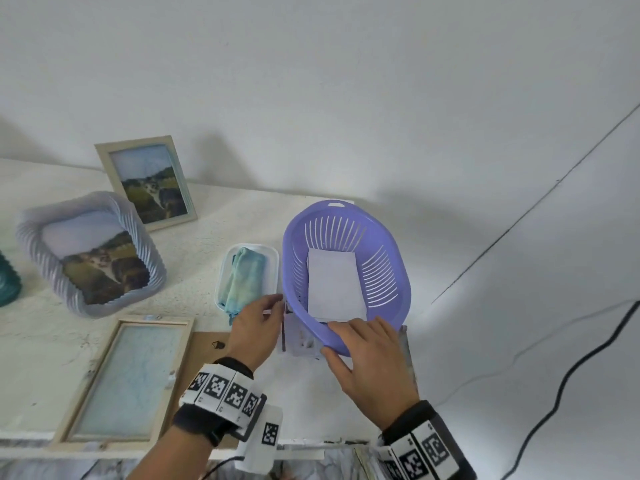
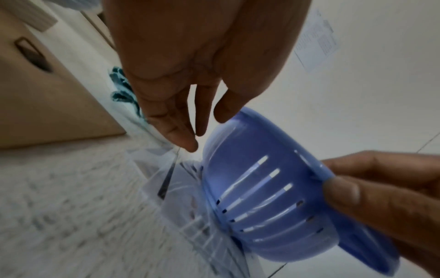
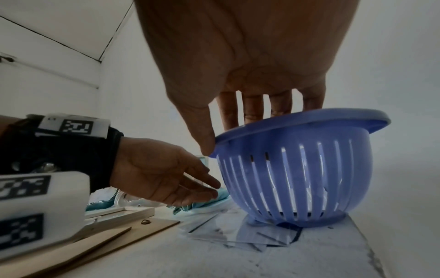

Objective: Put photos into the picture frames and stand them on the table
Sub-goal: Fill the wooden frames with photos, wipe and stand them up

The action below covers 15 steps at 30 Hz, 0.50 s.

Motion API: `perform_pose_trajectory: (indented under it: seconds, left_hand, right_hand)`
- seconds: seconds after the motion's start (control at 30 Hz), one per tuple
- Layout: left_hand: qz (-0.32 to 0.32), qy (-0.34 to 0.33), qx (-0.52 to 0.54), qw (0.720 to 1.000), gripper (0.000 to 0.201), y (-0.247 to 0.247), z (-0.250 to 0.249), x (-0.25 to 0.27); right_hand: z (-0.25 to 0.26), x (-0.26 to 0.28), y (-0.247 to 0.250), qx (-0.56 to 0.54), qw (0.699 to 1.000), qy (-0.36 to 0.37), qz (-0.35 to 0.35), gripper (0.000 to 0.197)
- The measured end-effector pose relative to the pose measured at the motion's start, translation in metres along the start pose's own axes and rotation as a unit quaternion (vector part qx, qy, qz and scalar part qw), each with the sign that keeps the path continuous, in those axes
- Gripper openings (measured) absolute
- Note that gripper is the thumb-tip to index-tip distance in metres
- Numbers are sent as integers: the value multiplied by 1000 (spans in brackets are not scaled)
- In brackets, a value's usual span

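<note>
the right hand [image 1: 372, 362] grips the near rim of the slotted purple plastic basket [image 1: 388, 244] (white photo paper [image 1: 334, 284] inside) at centre frame, the left hand [image 1: 256, 327] loose-fingered touching a clear glass pane [image 3: 238, 233] beneath it, the empty wooden frame [image 1: 86, 379] lower left.

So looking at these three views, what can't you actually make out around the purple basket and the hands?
- Clear sheet under the purple basket: the basket and right hand cover most of it in the head view.
- White paper in the basket: only a blank side shows, nothing of its other side.
- Left hand: whether its fingers pinch the sheet's edge is too blurred in the left wrist view.
- Teal object: cut off by the head view's left edge.
</note>
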<state>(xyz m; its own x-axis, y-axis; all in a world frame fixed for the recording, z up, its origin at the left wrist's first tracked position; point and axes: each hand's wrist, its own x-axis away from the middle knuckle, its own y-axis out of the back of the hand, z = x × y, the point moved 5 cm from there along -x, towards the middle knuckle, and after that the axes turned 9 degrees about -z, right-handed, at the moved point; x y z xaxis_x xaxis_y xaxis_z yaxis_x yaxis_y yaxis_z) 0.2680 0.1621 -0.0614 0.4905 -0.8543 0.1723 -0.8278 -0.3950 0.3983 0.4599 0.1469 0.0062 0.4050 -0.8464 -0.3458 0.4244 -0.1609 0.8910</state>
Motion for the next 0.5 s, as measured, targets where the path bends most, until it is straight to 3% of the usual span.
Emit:
perform_pose_trajectory:
  seconds: [0.1, 0.23, 0.37, 0.5]
  left_hand:
    - [-2, 41, 132, 990, 21, 5, -8, 2]
    - [21, 48, 212, 976, 19, 4, -21, 5]
    - [25, 53, 232, 971, 25, 2, -21, 3]
    - [25, 50, 235, 970, 27, 3, -22, 3]
  right_hand:
    - [-2, -7, 3, -34, 998, -2, 57, 31]
    - [-9, -46, 19, -99, 986, -32, 133, 37]
    - [-13, -114, 30, -18, 984, -11, 179, 41]
    - [-20, -178, -2, 119, 961, 25, 250, 43]
